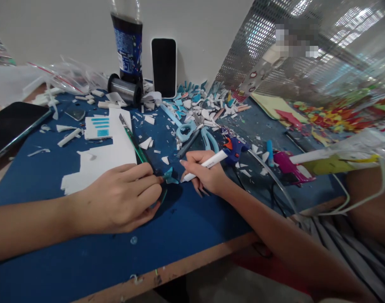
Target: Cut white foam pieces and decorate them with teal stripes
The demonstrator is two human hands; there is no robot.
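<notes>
My left hand [132, 195] is closed, its fingertips pinching a small teal tail-shaped piece [170, 176] at one end. In my right hand [207, 170] is a white marker pen [208, 163], its tip at or very near the teal piece; I cannot tell if they touch. A green craft knife [135, 145] lies partly over a white cut sheet [99, 162], its lower end beside and partly behind my left fingers. Beyond my right hand are light-blue scissors [186, 130] and a blue glue gun [236, 150] with an orange trigger.
White and teal scraps [205, 103] litter the blue table mat [192, 223]. Behind stand a dark drink bottle [127, 46], a propped phone [164, 67] and a wire spool [125, 89]. Another phone [17, 124] lies left. A magenta glue gun [293, 168] and a person in stripes [331, 240] are right.
</notes>
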